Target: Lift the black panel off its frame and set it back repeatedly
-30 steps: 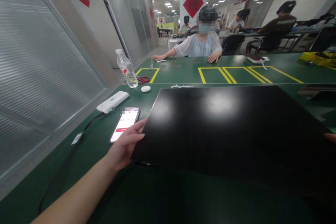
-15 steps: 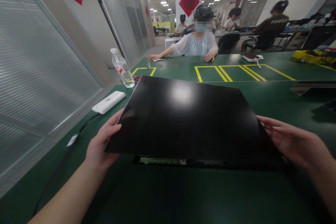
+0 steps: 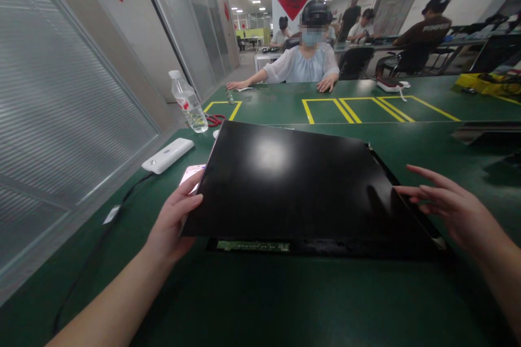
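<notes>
A large glossy black panel point(image 3: 293, 179) lies low over the green table in front of me, with a strip of green circuit board point(image 3: 252, 246) showing under its near edge. My left hand point(image 3: 175, 222) grips the panel's left near corner, thumb on top. My right hand point(image 3: 451, 209) hovers at the panel's right edge with fingers stretched out and apart, holding nothing.
Left of the panel lie a phone point(image 3: 191, 173), a white power bank point(image 3: 167, 155) with a black cable, a water bottle point(image 3: 187, 102) and red scissors point(image 3: 212, 119). Yellow boxes point(image 3: 325, 109) mark the green table. A person sits opposite with both hands on the table; others sit behind.
The panel has come nearer and lower, now lying almost flat. My right hand has let go of its right edge and opened. My left hand keeps its grip.
</notes>
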The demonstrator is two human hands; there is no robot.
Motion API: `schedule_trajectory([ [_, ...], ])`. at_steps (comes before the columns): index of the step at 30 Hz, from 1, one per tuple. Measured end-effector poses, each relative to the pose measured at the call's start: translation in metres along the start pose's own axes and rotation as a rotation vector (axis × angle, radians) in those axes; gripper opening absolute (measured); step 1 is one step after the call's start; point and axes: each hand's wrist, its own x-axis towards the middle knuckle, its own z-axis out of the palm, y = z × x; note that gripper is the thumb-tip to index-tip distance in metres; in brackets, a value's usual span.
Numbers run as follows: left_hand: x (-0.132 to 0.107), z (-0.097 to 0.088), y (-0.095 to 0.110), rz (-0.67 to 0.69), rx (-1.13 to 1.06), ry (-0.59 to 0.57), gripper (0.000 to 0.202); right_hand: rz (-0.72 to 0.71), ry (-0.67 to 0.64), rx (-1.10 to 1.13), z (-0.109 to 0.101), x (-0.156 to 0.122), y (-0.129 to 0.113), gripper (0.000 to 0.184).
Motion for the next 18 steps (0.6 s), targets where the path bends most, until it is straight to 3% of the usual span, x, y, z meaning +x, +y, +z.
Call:
schedule_trajectory([
  [18,0.005,-0.007,-0.023,-0.086,0.021,-0.087,0.062,-0.058,0.175,-0.128,0.006,-0.006,-0.005,0.052],
])
